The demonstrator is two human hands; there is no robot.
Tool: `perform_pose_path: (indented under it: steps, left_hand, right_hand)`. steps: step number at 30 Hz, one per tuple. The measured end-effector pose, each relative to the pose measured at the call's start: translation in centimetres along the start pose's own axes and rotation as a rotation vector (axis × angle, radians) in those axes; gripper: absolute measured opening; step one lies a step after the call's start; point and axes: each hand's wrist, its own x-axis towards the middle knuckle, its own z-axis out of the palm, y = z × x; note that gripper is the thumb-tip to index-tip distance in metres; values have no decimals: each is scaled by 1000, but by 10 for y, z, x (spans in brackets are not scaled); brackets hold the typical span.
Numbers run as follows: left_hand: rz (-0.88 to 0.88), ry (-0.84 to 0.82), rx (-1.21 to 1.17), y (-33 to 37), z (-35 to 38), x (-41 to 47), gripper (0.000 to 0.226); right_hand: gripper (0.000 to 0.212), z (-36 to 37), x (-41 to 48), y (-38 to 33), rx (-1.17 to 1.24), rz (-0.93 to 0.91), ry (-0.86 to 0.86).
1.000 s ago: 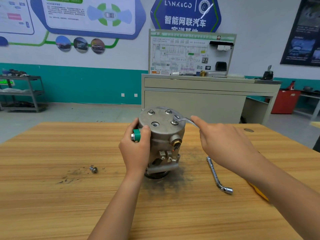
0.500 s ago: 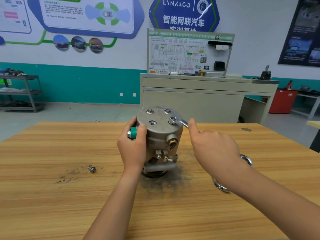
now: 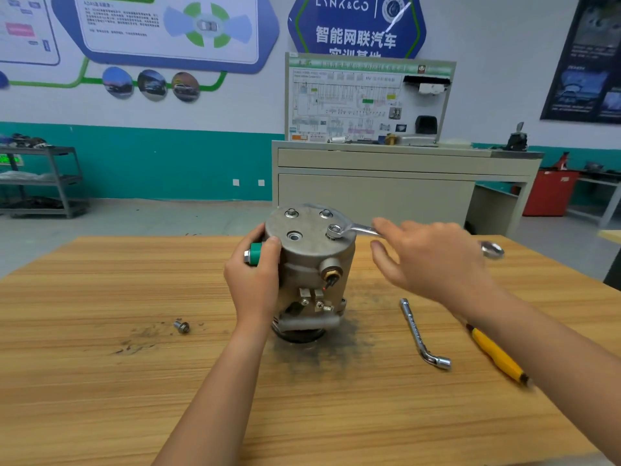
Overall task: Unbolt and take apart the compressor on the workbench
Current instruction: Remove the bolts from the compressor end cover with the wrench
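Note:
The grey metal compressor (image 3: 312, 250) stands upright on the wooden workbench (image 3: 100, 381). My left hand (image 3: 255, 287) grips its left side, next to a green-capped fitting (image 3: 256, 253). Several bolts sit in its round top plate. The ring end of a wrench (image 3: 356, 228) is on the bolt at the right of the plate. My right hand (image 3: 433, 260) holds the wrench shaft loosely, fingers stretched along it, the thumb apart below. The wrench's far end (image 3: 492, 249) sticks out past that hand.
A loose bolt (image 3: 181, 326) lies on the bench left of the compressor. To the right lie an L-shaped socket wrench (image 3: 418, 334) and a yellow-handled tool (image 3: 497, 358). Dark grime surrounds the compressor's base. A grey cabinet (image 3: 369, 196) stands beyond the bench.
The wrench handle swung toward me half a second ago and now points out to the right again. My right hand's grip has loosened. My left hand stays on the compressor.

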Motion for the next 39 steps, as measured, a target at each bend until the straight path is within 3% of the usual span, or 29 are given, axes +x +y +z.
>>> perform_pose_path:
  steps: [3,6,9,13,16,19,22,29,39]
  left_hand:
    - [-48,-93,-20,4,2,10,21]
    - [-99,-192,-28,10,5,19,24]
    - [-116,-217,-49,13,6,22,27]
    - [-118,-188,-81,14,4,21,28]
    - [-115,-171,-97,12,2,17,30]
    - [-121,-152,-80,9,4,10,26]
    - [-104,-107,-19,5,10,2,27]
    - [-52,24,34,0,22,-12,32]
    - [-15,64,41,1,18,-14,34]
  right_hand:
    - [34,29,14,25,60,-92,106]
    - [37,57,51,29,4,-78,-31]
    - [42,66,99,21,-3,-237,-134]
    - [30,52,119,17,-65,-432,35]
    - [10,51,94,20,93,-254,203]
    - [23,43,71,27,351,198,113]
    - [27,28,51,32,450,282,4]
    - [35,-9,-3,16,47,169,-339]
    - [61,-43,2,-17,-236,34,-464]
